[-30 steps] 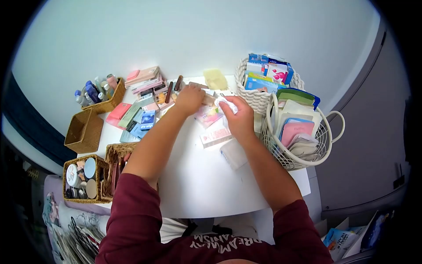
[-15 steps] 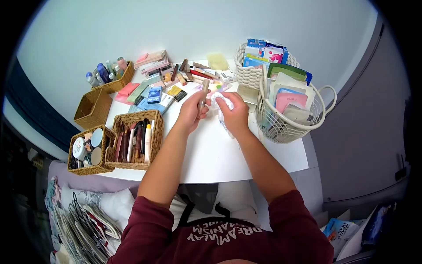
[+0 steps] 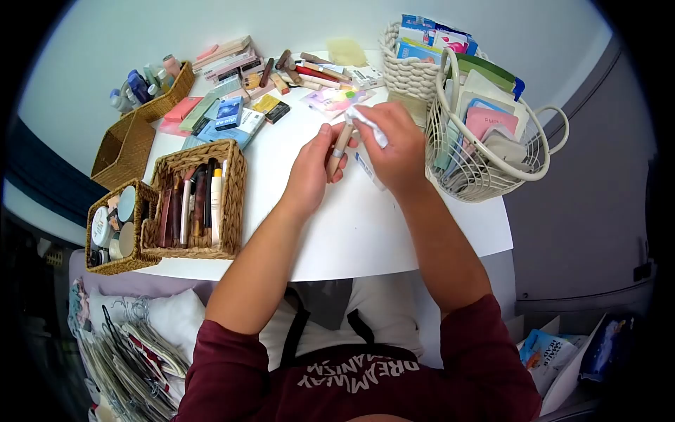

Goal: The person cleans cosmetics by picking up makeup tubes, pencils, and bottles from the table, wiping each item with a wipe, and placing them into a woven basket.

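Tube and wipe meeting above the table

The left hand (image 3: 313, 167) is curling partly closed around a beige tube (image 3: 340, 150), its fingers wrapping the sides and its thumb lying along it. The right hand (image 3: 395, 146) is pinching a crumpled white wipe (image 3: 370, 126) and pressing it to the tube's upper end. The tube is tilting over the white table (image 3: 337, 246), with a small white box (image 3: 368, 171) lying just beneath the right hand. Beyond the hands, a pastel packet (image 3: 336, 101) is lying flat near a heap of tubes (image 3: 315, 73) (one of them bright red). To the left, a woven basket (image 3: 238, 211) is holding slim tubes and pens upright; to the right, a white wire basket (image 3: 492, 172) is holding packets, a pink one among them.
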`<state>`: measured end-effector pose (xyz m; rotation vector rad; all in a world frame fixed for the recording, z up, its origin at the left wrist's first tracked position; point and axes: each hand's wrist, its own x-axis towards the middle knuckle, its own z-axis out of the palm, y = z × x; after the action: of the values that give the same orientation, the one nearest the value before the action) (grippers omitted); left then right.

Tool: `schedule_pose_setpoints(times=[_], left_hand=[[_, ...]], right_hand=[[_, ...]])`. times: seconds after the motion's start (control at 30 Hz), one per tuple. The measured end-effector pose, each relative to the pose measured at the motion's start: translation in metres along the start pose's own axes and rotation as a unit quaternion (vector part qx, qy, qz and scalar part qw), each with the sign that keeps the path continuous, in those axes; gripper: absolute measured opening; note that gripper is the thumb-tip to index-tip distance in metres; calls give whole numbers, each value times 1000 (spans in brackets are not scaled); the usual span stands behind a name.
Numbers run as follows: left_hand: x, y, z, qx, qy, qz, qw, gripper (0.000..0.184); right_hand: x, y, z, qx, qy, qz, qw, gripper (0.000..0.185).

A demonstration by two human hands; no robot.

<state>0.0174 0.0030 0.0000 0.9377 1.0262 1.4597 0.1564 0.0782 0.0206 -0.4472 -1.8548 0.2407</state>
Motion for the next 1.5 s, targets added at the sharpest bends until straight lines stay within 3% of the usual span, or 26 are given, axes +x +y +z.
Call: schedule_pose_setpoints(times=[0.23,0.43,0.53,0.67,0.73,0.83,1.0,1.1,1.23,1.37,1.5], left_hand=[[1,5,-6,-47,85,53,994,62],[1,13,-10,-102,121,89,983,49],[6,9,-16,-85,113,77,987,36],[-1,10,-2,-29,58,-5,998,23],[-5,13,3,10,24,-30,999,24],[-8,14,8,60,2,-47,997,36],[1,4,-2,77,70,-62,993,47],[5,-3,-5,2,76,24,997,46],[5,10,-4,-85,177,111,974,39],[4,9,-11,-81,141,87,983,34],[-3,13,-3,-2,56,-15,998,37]], right_hand=[[-15,-16,23,11,-137,-64,988,32],[-20,-20,24,21,-219,-132,967,29],[-12,-12,12,26,-175,-122,977,31],[-2,1,-2,-19,-12,-39,999,27],[1,5,-5,-35,47,-24,998,25],[2,3,-5,-31,44,-26,998,23],[-9,-1,9,11,-78,-5,997,25],[-16,-9,20,2,-148,-70,987,26],[-20,-18,24,9,-249,-104,963,24],[-15,-5,15,37,-188,-107,975,22],[-2,-1,-1,2,-18,-24,1000,26]])
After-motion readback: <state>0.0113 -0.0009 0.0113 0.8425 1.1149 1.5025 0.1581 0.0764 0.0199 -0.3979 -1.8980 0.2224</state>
